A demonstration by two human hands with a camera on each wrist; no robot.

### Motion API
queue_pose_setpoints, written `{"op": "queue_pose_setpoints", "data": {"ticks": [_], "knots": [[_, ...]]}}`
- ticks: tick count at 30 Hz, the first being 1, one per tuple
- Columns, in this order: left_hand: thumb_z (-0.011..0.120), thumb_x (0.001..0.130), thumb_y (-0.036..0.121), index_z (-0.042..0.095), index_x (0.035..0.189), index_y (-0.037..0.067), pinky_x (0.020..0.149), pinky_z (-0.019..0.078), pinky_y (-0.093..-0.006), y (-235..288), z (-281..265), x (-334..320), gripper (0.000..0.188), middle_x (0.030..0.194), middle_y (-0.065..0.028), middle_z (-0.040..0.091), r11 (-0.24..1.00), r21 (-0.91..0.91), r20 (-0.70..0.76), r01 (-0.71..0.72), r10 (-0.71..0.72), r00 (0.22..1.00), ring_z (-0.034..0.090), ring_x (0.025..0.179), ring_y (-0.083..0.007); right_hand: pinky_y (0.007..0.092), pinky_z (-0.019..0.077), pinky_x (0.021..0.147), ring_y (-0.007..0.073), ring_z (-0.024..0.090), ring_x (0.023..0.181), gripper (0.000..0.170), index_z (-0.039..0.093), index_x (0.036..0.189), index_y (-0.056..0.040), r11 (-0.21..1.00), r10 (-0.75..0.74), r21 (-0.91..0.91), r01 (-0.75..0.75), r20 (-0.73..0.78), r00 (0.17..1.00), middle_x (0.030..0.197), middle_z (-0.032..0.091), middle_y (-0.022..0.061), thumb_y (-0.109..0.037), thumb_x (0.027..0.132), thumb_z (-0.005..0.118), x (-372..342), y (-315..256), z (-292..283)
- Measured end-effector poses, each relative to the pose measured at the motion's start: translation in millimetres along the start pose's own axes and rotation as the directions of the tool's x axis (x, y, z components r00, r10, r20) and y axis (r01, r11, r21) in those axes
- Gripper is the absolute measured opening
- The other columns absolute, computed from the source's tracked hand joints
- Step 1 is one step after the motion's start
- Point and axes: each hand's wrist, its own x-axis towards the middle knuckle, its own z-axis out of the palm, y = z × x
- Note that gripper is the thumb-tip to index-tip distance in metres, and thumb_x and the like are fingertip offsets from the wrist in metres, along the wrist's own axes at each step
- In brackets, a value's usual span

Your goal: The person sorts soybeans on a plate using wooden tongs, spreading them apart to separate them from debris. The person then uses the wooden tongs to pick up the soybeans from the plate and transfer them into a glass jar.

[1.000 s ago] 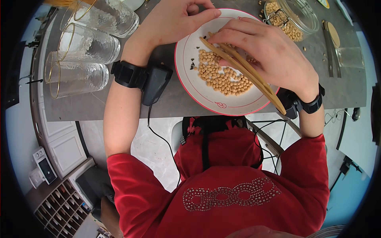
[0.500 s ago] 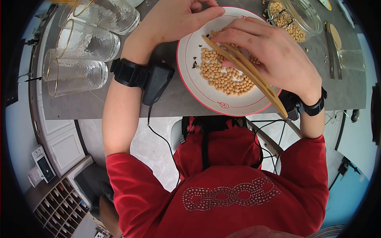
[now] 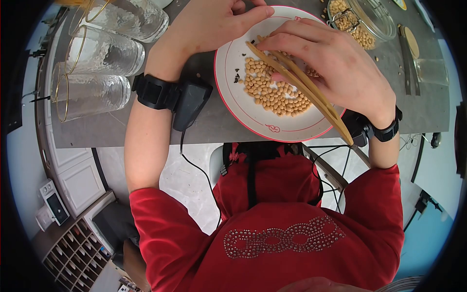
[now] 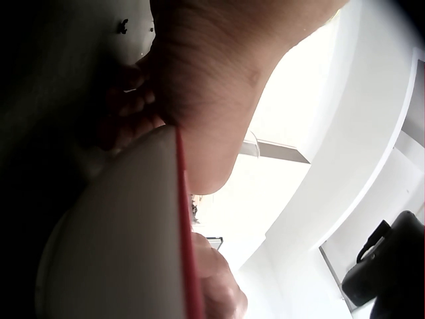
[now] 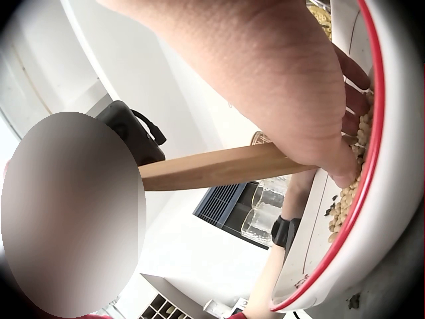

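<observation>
A white plate with a red rim (image 3: pixel 243 109) holds pale beans (image 3: pixel 279 100) and, left of them, a few dark bits (image 3: pixel 237 78). Over its right part, the right hand (image 3: pixel 335 65) holds wooden tongs (image 3: pixel 311 92), which slant from the upper left toward the wrist; its fingertips are down among the beans. The right wrist view shows the tongs (image 5: pixel 226 166) passing under the palm. At the upper left rim, the left hand (image 3: pixel 211 24) grips the plate, thumb along the edge; in the left wrist view its other fingers (image 4: pixel 133 109) are in shadow outside the plate (image 4: pixel 126 219).
Several clear glasses (image 3: pixel 104 51) lie on their sides at the upper left. An open glass jar of beans (image 3: pixel 360 24) lies at the upper right, with loose beans near it. Farther right are dark metal tongs (image 3: pixel 408 63), a round wooden piece (image 3: pixel 411 44) and a small clear glass (image 3: pixel 430 72).
</observation>
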Motion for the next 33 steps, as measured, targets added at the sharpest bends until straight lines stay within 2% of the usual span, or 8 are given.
{"op": "queue_pose_setpoints", "data": {"ticks": [23,25,29,31,33], "knots": [[0.069,0.098,0.019,0.068,0.094,0.000,0.054,0.0394,-0.0318,6,-1,-6,0.020,0.061,-0.0115,0.058,1.000,-0.005,0.004,0.005,-0.005,1.000,0.047,0.053,-0.0166,0.0418,0.0553,0.082,0.0330,0.066,0.100,0.039,0.068,0.117,-0.0080,1.000,-0.008,-0.013,0.008,-0.010,1.000,0.110,0.067,0.0088,-0.034,0.090,0.075,-1,0,5],[0.069,0.098,0.019,0.068,0.095,0.000,0.053,0.0388,-0.0317,5,-1,-7,0.019,0.061,-0.0113,0.058,0.999,0.015,-0.014,-0.051,0.051,0.999,0.047,0.053,-0.0163,0.0442,0.0538,0.076,0.0330,0.066,0.095,0.027,0.068,0.109,-0.0078,0.999,-0.027,0.015,0.029,-0.097,0.995,0.102,0.066,0.0081,-0.014,0.084,0.075,0,0,8],[0.069,0.098,0.018,0.068,0.095,0.000,0.053,0.0382,-0.0312,6,0,-8,0.019,0.061,-0.0110,0.057,0.999,0.012,-0.016,-0.053,0.053,0.998,0.047,0.053,-0.0158,0.0439,0.0539,0.076,0.0335,0.067,0.092,0.027,0.068,0.109,-0.0089,0.998,-0.066,-0.008,0.065,-0.193,0.979,0.099,0.067,0.0090,-0.012,0.084,0.074,-1,-3,1],[0.069,0.098,0.018,0.068,0.095,0.000,0.053,0.0376,-0.0307,8,0,-7,0.018,0.060,-0.0106,0.057,1.000,0.020,-0.003,0.001,-0.001,1.000,0.046,0.053,-0.0151,0.0386,0.0583,0.073,0.0290,0.067,0.092,0.036,0.065,0.120,-0.0033,0.999,-0.026,0.049,0.021,0.099,0.995,0.104,0.064,0.0092,-0.021,0.090,0.073,7,-5,-18],[0.069,0.098,0.018,0.067,0.095,0.000,0.053,0.0371,-0.0305,8,-1,-8,0.018,0.060,-0.0103,0.057,1.000,0.003,-0.004,-0.015,0.015,1.000,0.046,0.053,-0.0147,0.0388,0.0581,0.072,0.0289,0.067,0.091,0.035,0.065,0.119,-0.0032,0.999,-0.020,0.032,0.017,0.097,0.995,0.103,0.063,0.0091,-0.020,0.090,0.073,8,-8,-19]]}}
